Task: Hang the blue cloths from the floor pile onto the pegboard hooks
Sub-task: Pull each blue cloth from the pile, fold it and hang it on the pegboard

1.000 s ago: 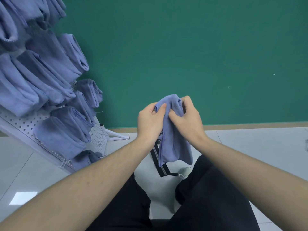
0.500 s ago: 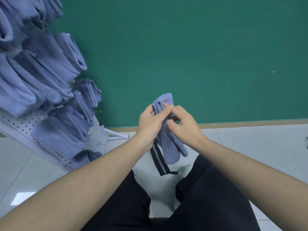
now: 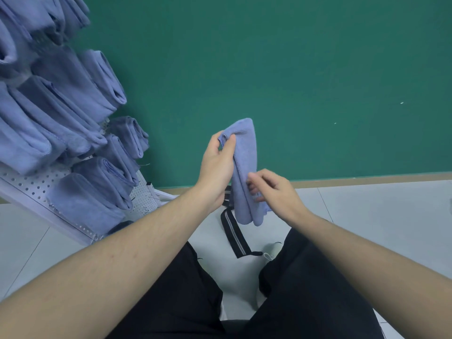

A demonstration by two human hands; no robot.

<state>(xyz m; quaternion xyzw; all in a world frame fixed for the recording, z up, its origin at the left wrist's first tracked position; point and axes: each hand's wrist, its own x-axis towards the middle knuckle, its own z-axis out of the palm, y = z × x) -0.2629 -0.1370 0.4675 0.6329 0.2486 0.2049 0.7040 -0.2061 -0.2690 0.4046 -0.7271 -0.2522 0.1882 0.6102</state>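
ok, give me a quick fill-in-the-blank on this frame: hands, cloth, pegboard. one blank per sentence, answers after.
1. The left hand grips the held blue cloth near its ____ end.
2. The pegboard with hung cloths stands on the person's ____ side.
3. The wall behind the hands is ____ in colour.
4. The right hand touches the cloth's ____ half.

Missing words: upper; left; green; lower

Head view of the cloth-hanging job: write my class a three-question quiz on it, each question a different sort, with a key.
1. True or false: the held blue cloth is already hooked on the pegboard.
2. Which hand grips the cloth's top end? A) left hand B) right hand
3. Fill in: the hung cloths are on the person's ____ side.

Key: 1 false; 2 A; 3 left.
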